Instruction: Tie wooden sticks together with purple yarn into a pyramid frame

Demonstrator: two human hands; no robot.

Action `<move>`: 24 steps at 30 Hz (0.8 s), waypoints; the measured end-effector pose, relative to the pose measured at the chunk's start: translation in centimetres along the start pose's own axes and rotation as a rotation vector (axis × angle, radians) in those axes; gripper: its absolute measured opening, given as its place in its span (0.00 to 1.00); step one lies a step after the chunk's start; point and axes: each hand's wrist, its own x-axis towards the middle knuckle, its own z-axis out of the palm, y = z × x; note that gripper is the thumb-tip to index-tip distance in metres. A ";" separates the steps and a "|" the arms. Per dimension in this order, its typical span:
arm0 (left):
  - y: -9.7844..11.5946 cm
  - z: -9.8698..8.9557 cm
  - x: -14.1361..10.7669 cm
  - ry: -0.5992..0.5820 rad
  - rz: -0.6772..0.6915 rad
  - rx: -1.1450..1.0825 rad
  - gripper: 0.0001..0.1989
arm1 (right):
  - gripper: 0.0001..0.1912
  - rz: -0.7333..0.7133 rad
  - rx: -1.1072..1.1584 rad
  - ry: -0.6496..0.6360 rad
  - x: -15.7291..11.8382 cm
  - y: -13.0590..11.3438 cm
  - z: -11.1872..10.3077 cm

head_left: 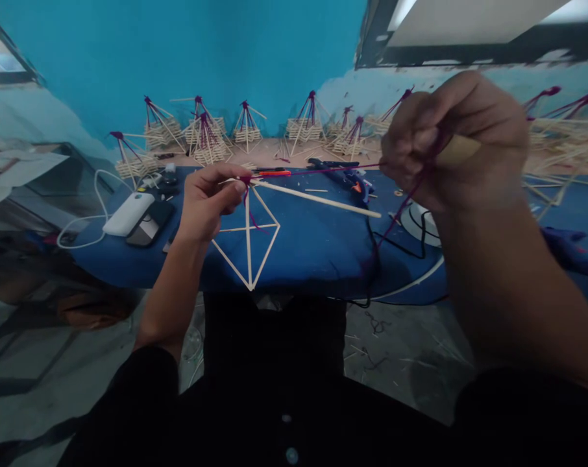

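My left hand pinches the top of a pyramid-like frame of thin wooden sticks, where purple yarn is wound round the joint. One longer stick juts out to the right from that joint. A short tail of yarn dangles below my left fingertips. Raised at the right, my right hand is closed on the purple yarn, which runs taut between both hands. More yarn drops from my right hand toward the table edge. The fingers of my right hand partly hide the yarn they hold.
Several stick models with purple-wrapped tops line the back by the blue wall. A glue gun and an orange cutter lie behind the frame. At left are a white power bank and cables. A white round object sits at right.
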 end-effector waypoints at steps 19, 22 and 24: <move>-4.9 1.9 2.1 0.152 0.023 -0.073 0.14 | 0.09 -0.311 -1.274 -0.349 -11.1 0.9 0.2; -5.4 2.6 1.9 0.224 0.107 0.062 0.11 | 0.07 -0.347 -1.216 -0.319 -10.9 -0.3 1.1; -5.7 3.2 1.4 0.285 0.159 0.169 0.09 | 0.07 -0.379 -1.191 -0.328 -10.6 -1.1 1.9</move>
